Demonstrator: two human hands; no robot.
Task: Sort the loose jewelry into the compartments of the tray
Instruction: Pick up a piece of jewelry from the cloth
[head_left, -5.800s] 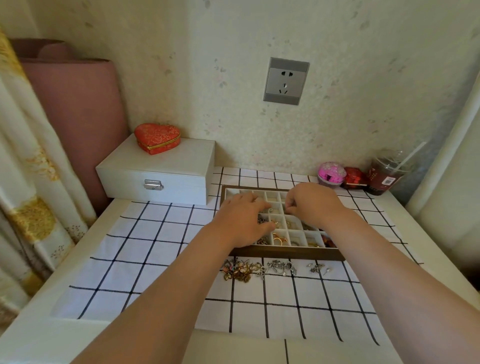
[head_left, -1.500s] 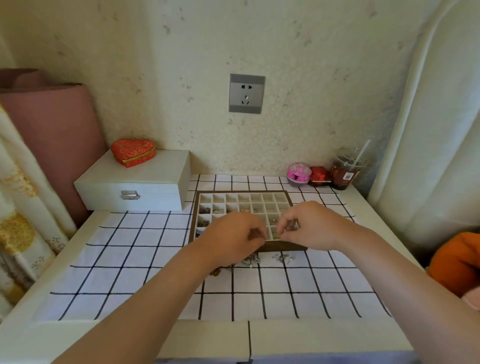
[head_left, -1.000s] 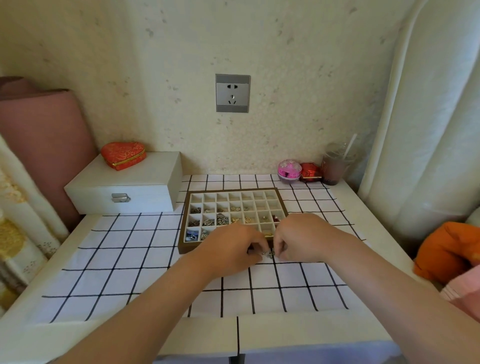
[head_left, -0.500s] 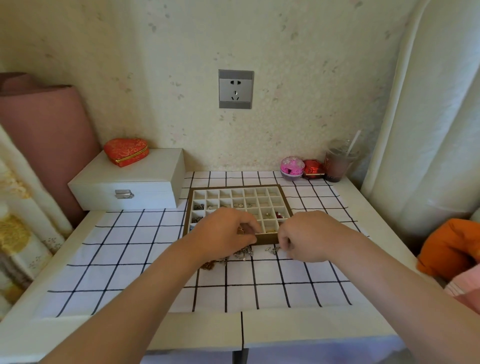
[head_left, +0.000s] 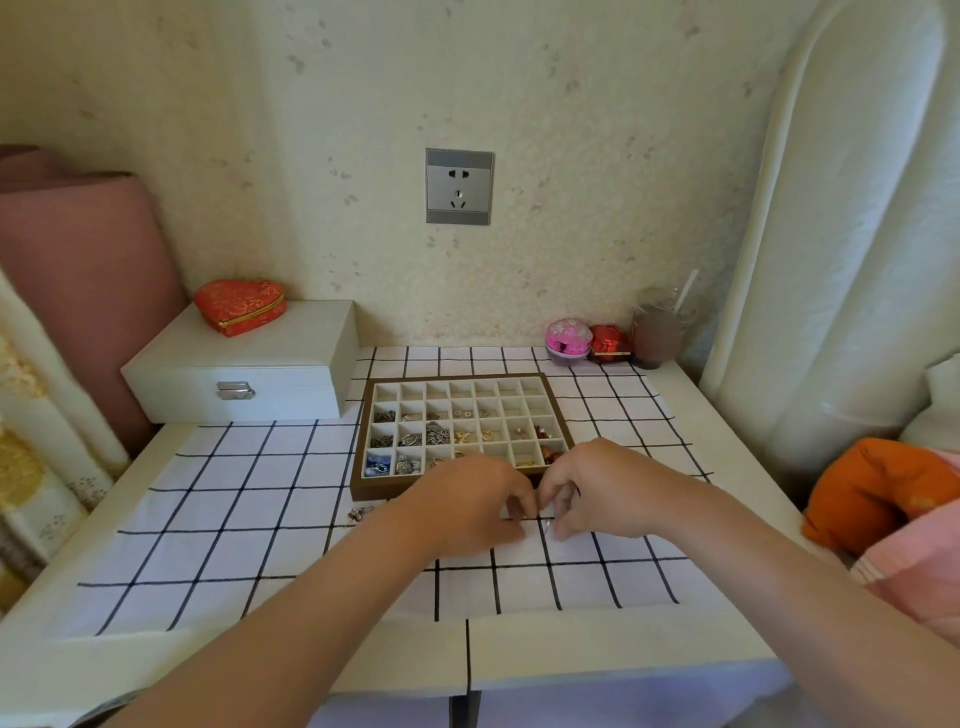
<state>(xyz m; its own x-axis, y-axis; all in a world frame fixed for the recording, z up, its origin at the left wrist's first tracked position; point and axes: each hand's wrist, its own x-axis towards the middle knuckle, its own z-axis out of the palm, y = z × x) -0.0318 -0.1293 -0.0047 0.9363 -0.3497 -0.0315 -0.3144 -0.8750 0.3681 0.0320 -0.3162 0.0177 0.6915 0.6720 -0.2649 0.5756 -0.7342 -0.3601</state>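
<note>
Sorting well advanced: we saw the tray (head_left: 379, 487) on the counter (head_left: 571, 660), nearer compartments stocked; one loose piece (head_left: 360, 513) lay on the cloth (head_left: 208, 519); left hand (head_left: 470, 506) and right hand (head_left: 597, 488) curled over a small silver piece (head_left: 546, 526), fingertips nearly meeting; grip indiscernible.

one left hand (head_left: 467, 512), one right hand (head_left: 597, 493). one wooden tray (head_left: 379, 487), seven compartments across. one white latched box (head_left: 291, 358), one red heart-shaped box (head_left: 240, 306). one wall socket (head_left: 459, 187). one pink round container (head_left: 569, 338), one small red box (head_left: 610, 343), one plastic cup (head_left: 657, 338) with one straw (head_left: 688, 288). one checked cloth (head_left: 234, 509).
</note>
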